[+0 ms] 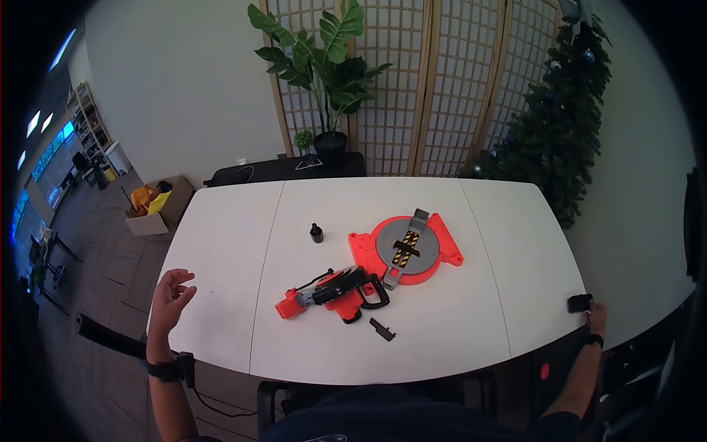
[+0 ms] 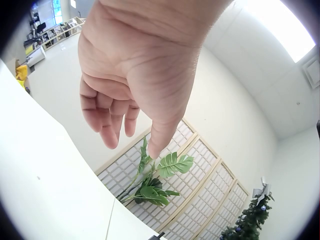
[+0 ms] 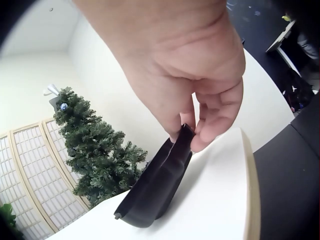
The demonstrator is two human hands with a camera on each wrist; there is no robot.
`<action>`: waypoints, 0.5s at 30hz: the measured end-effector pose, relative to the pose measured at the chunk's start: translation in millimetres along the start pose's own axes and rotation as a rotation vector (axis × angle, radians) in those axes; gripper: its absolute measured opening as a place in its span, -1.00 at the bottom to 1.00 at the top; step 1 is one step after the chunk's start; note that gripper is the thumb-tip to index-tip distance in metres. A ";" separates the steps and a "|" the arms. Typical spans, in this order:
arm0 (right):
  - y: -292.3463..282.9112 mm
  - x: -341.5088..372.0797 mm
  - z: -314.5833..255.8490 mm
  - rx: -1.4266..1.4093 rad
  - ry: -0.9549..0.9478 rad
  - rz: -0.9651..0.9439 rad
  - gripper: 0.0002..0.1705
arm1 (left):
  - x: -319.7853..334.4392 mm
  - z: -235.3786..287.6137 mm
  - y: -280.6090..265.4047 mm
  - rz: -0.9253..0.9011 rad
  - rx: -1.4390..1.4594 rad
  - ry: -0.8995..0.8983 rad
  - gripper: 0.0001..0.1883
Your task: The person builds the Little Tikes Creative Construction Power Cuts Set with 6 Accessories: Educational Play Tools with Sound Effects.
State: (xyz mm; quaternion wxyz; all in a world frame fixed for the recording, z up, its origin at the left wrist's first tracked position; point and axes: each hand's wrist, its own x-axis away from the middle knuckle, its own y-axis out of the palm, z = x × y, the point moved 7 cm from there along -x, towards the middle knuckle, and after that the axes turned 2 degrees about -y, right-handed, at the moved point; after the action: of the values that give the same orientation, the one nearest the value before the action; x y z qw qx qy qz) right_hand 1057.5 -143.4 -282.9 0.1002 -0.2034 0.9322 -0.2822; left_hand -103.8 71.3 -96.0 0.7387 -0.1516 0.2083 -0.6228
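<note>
At the table's right edge my right hand (image 1: 597, 318) pinches a black part (image 1: 579, 303). The right wrist view shows the thumb and fingers of the hand (image 3: 185, 85) on the upper end of this dark, hollow piece (image 3: 157, 182), tilted over the white surface. My left hand (image 1: 171, 298) is raised by the table's left side, fingers loosely bent. In the left wrist view the hand (image 2: 135, 75) holds nothing.
On the white table (image 1: 221, 295) lie a red and grey round base (image 1: 407, 249), a red and black saw-like piece (image 1: 340, 293), a small black bottle-shaped item (image 1: 317, 233) and a black strip (image 1: 382, 329). A cardboard box (image 1: 173, 202) stands beyond the left edge.
</note>
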 end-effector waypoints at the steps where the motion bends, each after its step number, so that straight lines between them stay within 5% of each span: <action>1: -0.6 -3.5 3.9 0.000 0.000 0.000 -0.65 | -0.5 0.2 0.4 -0.003 0.001 0.001 -0.57; 15: 2.2 4.2 -12.8 -0.039 -0.039 0.044 -0.83 | -4.3 9.7 7.4 -0.006 -0.021 0.012 -0.56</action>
State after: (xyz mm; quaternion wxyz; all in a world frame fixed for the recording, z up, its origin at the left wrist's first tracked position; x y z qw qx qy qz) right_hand 1049.2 -137.3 -273.9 0.1207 -0.1905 0.9395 -0.2577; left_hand -93.2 76.5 -90.6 0.7339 -0.1562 0.2191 -0.6236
